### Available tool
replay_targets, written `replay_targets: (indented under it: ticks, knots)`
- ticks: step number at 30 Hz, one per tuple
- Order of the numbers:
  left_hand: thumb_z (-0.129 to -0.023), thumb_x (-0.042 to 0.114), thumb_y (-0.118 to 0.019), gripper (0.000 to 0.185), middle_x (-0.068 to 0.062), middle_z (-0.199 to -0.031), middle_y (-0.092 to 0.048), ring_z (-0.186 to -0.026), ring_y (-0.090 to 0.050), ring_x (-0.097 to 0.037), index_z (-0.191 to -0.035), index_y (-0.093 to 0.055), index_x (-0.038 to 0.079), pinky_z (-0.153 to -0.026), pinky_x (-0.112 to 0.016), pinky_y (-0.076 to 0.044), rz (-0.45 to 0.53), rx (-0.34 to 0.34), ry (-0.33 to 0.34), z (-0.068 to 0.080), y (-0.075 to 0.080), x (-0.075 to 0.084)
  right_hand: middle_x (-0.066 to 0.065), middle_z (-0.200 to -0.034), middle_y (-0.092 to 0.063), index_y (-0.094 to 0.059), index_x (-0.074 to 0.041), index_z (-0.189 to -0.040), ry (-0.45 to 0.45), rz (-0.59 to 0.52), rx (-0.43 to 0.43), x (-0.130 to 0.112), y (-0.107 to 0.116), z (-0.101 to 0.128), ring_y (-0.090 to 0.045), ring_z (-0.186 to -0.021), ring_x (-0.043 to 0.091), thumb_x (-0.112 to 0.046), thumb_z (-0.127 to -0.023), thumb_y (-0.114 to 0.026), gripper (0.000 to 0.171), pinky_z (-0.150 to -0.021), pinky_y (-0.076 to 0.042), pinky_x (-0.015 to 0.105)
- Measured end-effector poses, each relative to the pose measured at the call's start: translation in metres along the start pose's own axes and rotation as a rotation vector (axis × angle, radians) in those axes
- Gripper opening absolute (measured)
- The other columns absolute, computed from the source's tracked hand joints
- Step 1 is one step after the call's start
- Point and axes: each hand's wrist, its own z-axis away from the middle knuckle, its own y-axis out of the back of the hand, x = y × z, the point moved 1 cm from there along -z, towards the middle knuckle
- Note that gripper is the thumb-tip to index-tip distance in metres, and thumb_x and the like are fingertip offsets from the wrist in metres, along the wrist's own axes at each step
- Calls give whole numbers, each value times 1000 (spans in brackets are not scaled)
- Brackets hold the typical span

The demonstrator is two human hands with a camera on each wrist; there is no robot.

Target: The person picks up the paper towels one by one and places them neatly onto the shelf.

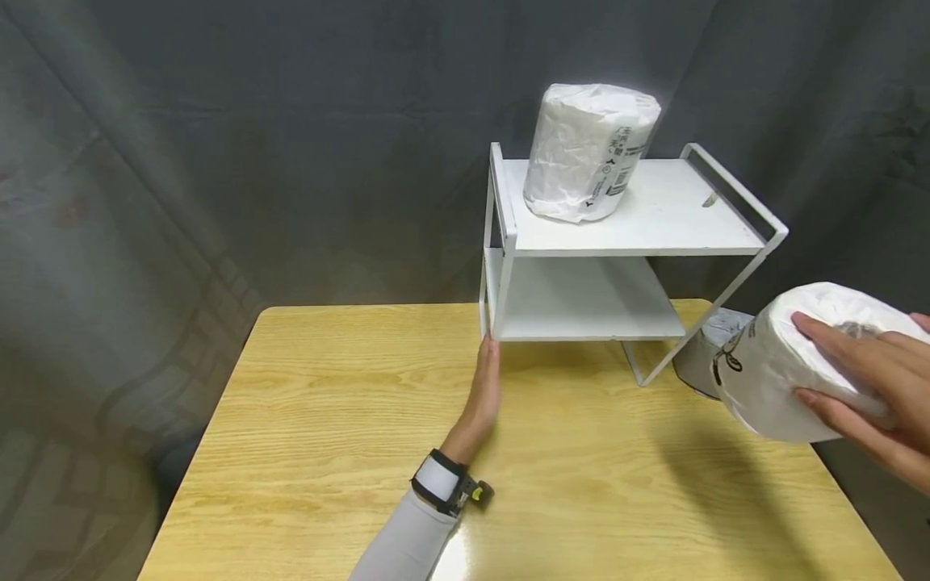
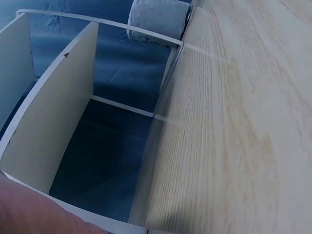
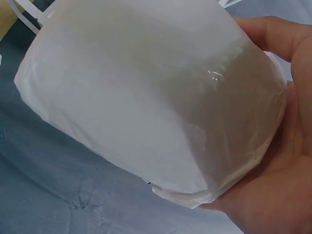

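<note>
The right hand (image 1: pixel 882 395) holds a white, round roll of paper wrapped in clear plastic (image 1: pixel 792 363). Its fingers curl around the roll from the side. The roll is tipped over on its side in the air, above the right edge of the yellow wooden table (image 1: pixel 327 420). In the right wrist view the held roll (image 3: pixel 146 97) fills most of the picture, with the palm (image 3: pixel 278 185) pressed against it.

The left hand (image 1: pixel 485 395) lies on the table with straight fingers. Its fingertips touch the front left leg of the white metal rack with two shelves (image 1: pixel 625 230). It holds nothing. In the left wrist view the rack (image 2: pixel 53 122) is just beside the hand.

The rack stands at the far edge of the table, toward the right. The held roll is to the right of the rack, near its lower shelf, and well apart from the left hand.

A second wrapped white roll (image 1: pixel 590 149) stands upright on the top shelf, near its left end. A third, grey-looking roll (image 1: pixel 701 351) lies on the table behind the held roll, just beside the rack's right leg. A dark grey cloth (image 1: pixel 254 145) hangs behind the table.
</note>
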Motion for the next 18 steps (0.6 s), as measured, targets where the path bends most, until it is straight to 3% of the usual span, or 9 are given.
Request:
replay_targets:
  ticks: [1,2,4,6,10,11,13,17,18]
  knots:
    - [-114,55,-13,72,-12,-178,-6,-163,-8,-33,-172,-5,12,-130,-61,-8,0,3,2,0,0,0,36,-89,-68,-53,-12,-156,5,0,8,-1,1,-1,-56,-84,15,-87,-95,-32,99,-110,-23,42]
    - [-114,55,-13,73,-12,-178,-6,-163,-8,-33,-171,-5,11,-130,-61,-8,1,5,3,0,0,0,35,-88,-68,-55,-12,-155,10,-5,18,-2,1,-3,-52,-85,5,-87,-95,-32,99,-108,-22,39]
    - [-114,56,-13,73,-12,-178,-6,-163,-8,-34,-171,-4,10,-130,-61,-8,6,3,1,-1,0,0,36,-87,-67,-56,-12,-154,13,-19,39,-5,1,-5,-38,-93,-14,-87,-95,-32,99,-106,-21,36]
    - [-114,57,-12,74,-12,-178,-6,-163,-9,-34,-171,-4,10,-130,-62,-8,8,-2,-4,-1,0,0,38,-87,-66,-58,-10,-152,12,-39,61,-7,1,-7,-27,-100,-23,-87,-94,-34,99,-106,-20,33]
    - [-113,60,-13,75,-12,-178,-6,-163,-9,-34,-172,-4,13,-129,-63,-9,16,-13,-7,0,1,0,41,-89,-65,-59,-7,-150,5,-64,77,-11,3,-10,-25,-107,-26,-87,-94,-36,100,-111,-19,31]
    - [-113,60,-13,76,-12,-178,-5,-163,-8,-34,-172,-4,13,-129,-63,-8,15,-13,-4,0,1,0,42,-91,-66,-59,-8,-151,3,-58,72,-11,3,-11,-35,-105,-20,-87,-94,-35,100,-113,-19,33]
    - [-113,59,-12,75,-12,-178,-5,-163,-8,-34,-172,-4,13,-129,-63,-8,12,-15,-3,0,1,-1,42,-93,-66,-57,-10,-152,-3,-45,56,-10,4,-13,-39,-100,-15,-87,-94,-33,100,-113,-23,39]
    - [-114,56,-12,73,-10,-178,-4,-164,-7,-31,-172,-3,12,-130,-60,-7,8,-17,-20,-1,0,-2,43,-94,-66,-57,-10,-153,-7,-41,46,-8,5,-18,-37,-98,-13,-88,-93,-32,102,-111,-24,43]
    - [-114,55,-12,73,-10,-178,-4,-164,-7,-31,-171,-3,11,-130,-60,-7,9,-17,-27,-1,0,-2,43,-93,-65,-58,-8,-151,-4,-56,55,-8,6,-19,-29,-101,-20,-88,-93,-33,102,-109,-23,41]
